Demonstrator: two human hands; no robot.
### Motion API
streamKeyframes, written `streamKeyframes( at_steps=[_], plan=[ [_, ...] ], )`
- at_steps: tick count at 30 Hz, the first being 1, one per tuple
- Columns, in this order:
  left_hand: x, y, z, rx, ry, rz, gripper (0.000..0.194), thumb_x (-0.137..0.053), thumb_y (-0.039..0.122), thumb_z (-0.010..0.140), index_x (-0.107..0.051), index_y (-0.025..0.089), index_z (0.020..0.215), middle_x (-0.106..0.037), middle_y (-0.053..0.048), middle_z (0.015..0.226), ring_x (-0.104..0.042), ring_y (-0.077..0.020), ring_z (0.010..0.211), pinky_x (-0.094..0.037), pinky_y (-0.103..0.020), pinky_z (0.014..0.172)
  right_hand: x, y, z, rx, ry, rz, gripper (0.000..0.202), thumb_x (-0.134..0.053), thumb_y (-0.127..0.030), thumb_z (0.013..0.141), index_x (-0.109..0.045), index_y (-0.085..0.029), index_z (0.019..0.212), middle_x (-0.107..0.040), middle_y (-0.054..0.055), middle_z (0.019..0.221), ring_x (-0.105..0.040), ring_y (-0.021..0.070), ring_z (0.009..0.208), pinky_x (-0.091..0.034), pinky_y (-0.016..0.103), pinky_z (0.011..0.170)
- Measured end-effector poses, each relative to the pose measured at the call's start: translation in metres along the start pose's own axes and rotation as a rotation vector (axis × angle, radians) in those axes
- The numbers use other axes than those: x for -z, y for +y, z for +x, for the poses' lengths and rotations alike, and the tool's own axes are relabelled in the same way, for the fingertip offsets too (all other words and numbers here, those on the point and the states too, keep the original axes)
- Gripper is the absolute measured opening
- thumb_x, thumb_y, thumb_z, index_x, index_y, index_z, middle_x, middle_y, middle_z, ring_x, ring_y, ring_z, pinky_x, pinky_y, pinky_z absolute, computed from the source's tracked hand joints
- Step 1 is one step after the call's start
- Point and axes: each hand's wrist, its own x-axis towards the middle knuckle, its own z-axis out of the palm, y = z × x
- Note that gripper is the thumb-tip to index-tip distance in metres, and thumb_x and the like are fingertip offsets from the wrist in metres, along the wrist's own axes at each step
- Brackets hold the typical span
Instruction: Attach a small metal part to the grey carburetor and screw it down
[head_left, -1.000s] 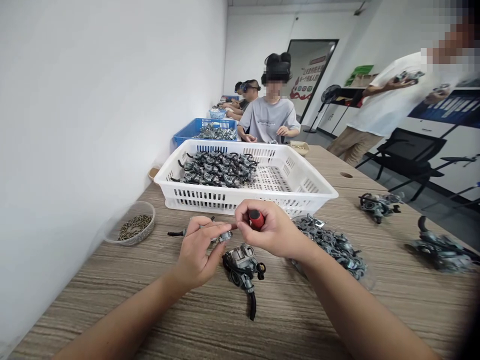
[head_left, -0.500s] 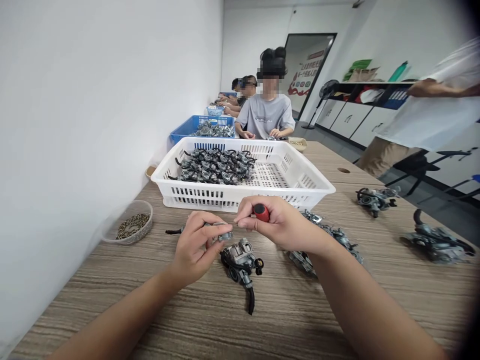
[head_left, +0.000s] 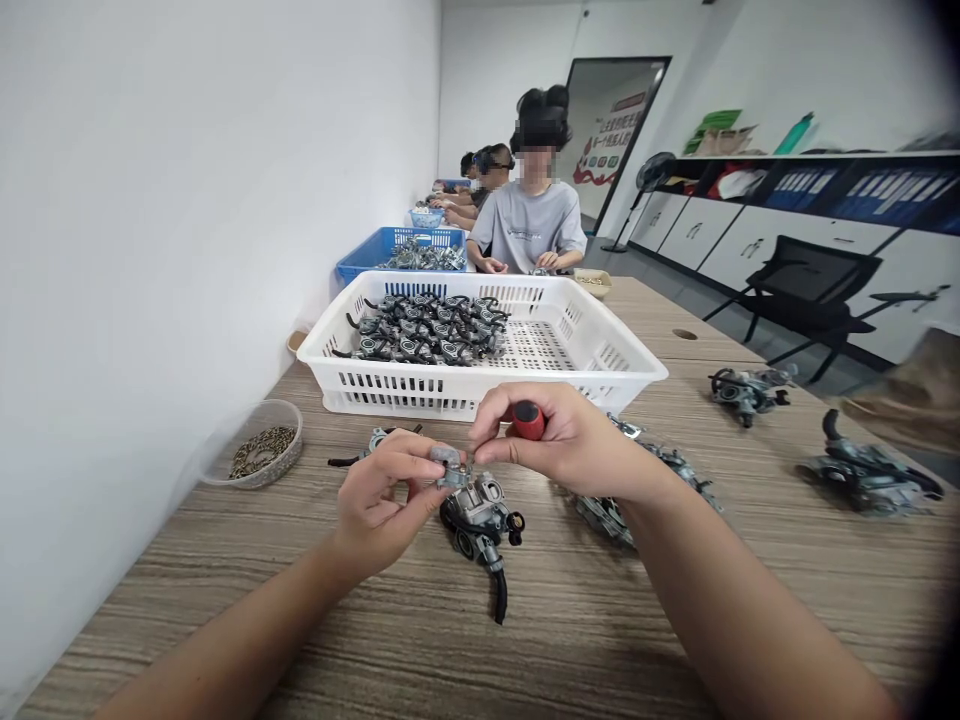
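Left hand (head_left: 379, 505) pinching a small grey metal cap (head_left: 448, 462) between thumb and fingertips, grip pressed onto it, just above the carburetor (head_left: 480, 520). Right hand (head_left: 559, 445) closed round a red-handled screwdriver (head_left: 527, 420), thumb and forefinger reaching toward the same cap; blade hidden behind the fingers.

Carburetor lying on the wood-grain surface (head_left: 420, 640) directly below both hands, near the front edge of the white basket (head_left: 600, 370). Long axis running roughly away from the body toward the near edge, black hose end trailing toward the wearer, body end toward the basket.

Judged: cap being seated on the carburetor top. Best done by keeping the cap square over its seat, steadying with the left pinch while the driver tip finds the screw; tilt likely to cross the thread.

Nearby: loose grey parts (head_left: 645, 480) right of the wrist, clear bowl of small screws (head_left: 259, 455) at left, two more carburetors (head_left: 750, 388) well apart at right.
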Motion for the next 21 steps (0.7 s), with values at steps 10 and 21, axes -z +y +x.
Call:
streamKeyframes(
  at_steps=[10, 21],
  plan=[
    [0.0, 0.0, -0.001, -0.007, 0.037, 0.05, 0.032, -0.082, 0.0, 0.088, -0.075, 0.024, 0.109, -0.083, -0.009, 0.111, -0.078, -0.0234, 0.1, -0.063, -0.039, 0.084, -0.001, -0.013, -0.008, -0.036, 0.018, -0.243, 0.016, -0.087, -0.035, 0.093, -0.076, -0.022, 0.094, -0.082, 0.003, 0.091, -0.077, 0.0178, 0.081, -0.06, 0.029, 0.073],
    [-0.002, -0.004, -0.007, 0.012, 0.096, 0.036, 0.031, -0.081, 0.0, 0.089, -0.075, 0.023, 0.11, -0.082, -0.009, 0.111, -0.081, -0.0285, 0.114, -0.07, -0.043, 0.093, -0.006, -0.018, -0.009, 0.101, 0.027, -0.433, 0.009, -0.082, -0.031, 0.097, -0.077, -0.025, 0.095, -0.084, 0.0, 0.095, -0.079, 0.017, 0.086, -0.058, 0.027, 0.074]
  ],
)
